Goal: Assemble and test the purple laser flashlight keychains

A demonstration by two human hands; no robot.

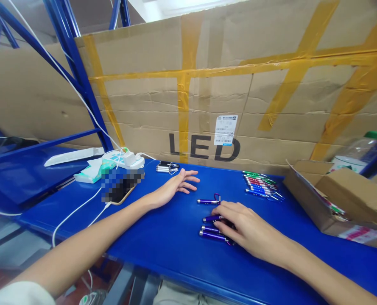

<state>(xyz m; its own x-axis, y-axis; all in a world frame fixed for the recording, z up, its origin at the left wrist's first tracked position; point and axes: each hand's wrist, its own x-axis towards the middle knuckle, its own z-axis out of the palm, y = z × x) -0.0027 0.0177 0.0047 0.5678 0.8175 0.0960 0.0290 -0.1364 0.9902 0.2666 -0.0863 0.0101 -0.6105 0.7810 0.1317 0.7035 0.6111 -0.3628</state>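
Note:
My left hand is over the blue table, fingers spread, with nothing in it. It is nearest to a small group of silver and black pens at the back. My right hand rests on several purple pens with clips, its thumb and fingers round the end of one purple pen. Two more purple pens lie just below, their right ends partly hidden by the hand. Above them lies a separate purple pen with a loop clip, close to the fingertips.
Green, red and blue pens lie in a row at the back right, beside an open cardboard box. On the left are a phone, a tissue pack, a power strip and white cables. A large carton stands behind.

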